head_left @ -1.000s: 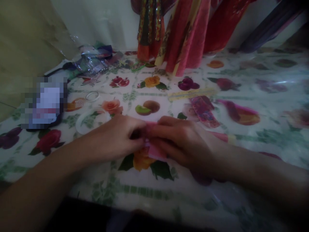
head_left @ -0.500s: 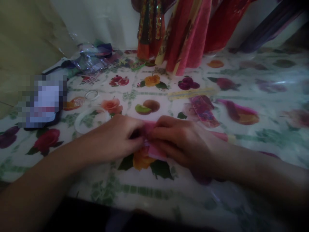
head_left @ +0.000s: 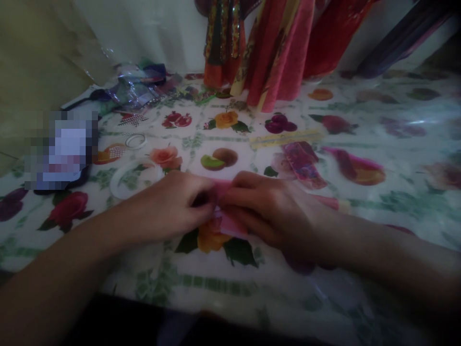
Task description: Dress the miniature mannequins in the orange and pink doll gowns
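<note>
My left hand [head_left: 180, 199] and my right hand [head_left: 264, 204] meet over the middle of the table, both closed on a thin pink piece [head_left: 233, 225]. It may be cloth or paper; I cannot tell. Left fingertips pinch its left end, while the right fingers press down on it from the other side. Most of the pink piece is hidden by the fingers. Beside my left wrist lies a large white ring [head_left: 114, 185]. Past my right hand, a pink and yellow strip [head_left: 329, 203] shows partly behind the forearm.
A fruit-and-flower tablecloth [head_left: 216, 298] covers the table. Beyond lie a smaller white ring [head_left: 137, 141], a yellow strip [head_left: 288, 138], a patterned purple piece [head_left: 304, 165] and a pink-edged piece [head_left: 358, 168]. Red and pink fabrics [head_left: 291, 62] hang behind. Plastic packets [head_left: 139, 91] and a pixelated object [head_left: 66, 151] lie left.
The whole view shifts very slightly. Both hands keep their hold on the pink piece, with the right fingers barely moved.
</note>
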`<state>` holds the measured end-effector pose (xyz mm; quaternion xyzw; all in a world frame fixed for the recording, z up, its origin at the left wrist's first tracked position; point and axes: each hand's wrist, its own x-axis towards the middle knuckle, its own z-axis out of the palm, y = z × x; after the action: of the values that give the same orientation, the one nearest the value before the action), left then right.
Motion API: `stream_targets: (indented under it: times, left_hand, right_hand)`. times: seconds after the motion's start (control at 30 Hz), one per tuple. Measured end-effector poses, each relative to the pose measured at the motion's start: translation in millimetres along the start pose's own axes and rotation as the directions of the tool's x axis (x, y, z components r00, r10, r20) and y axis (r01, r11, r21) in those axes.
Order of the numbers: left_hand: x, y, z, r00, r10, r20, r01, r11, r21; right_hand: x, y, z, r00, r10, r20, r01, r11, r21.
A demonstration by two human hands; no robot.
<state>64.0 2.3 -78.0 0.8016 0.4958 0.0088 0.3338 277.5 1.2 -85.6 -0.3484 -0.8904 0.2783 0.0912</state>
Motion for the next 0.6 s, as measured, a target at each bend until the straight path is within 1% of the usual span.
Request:
stream_targets:
  times: [0.27,0.4,0.6]
  left_hand:
    - [-1.0,2.0,1.2,1.000,-0.002,-0.018,0.002,1.000,0.007]
    - [-1.0,2.8,2.3,1.000,0.001,-0.026,-0.001,1.000,0.016]
    - [-2.3,4.3,2.6,1.000,0.013,-0.015,-0.013,0.999,0.041]
  right_hand:
    - [0.0,-0.3,0.6,1.000,-0.004,0.001,0.004,1.000,-0.013]
    - [-0.7,0.0,0.4,0.999,-0.032,0.001,0.032,0.999,-0.012]
    - [-1.0,0.3,2.3,0.999,-0.050,0.016,0.050,0.998,-0.038]
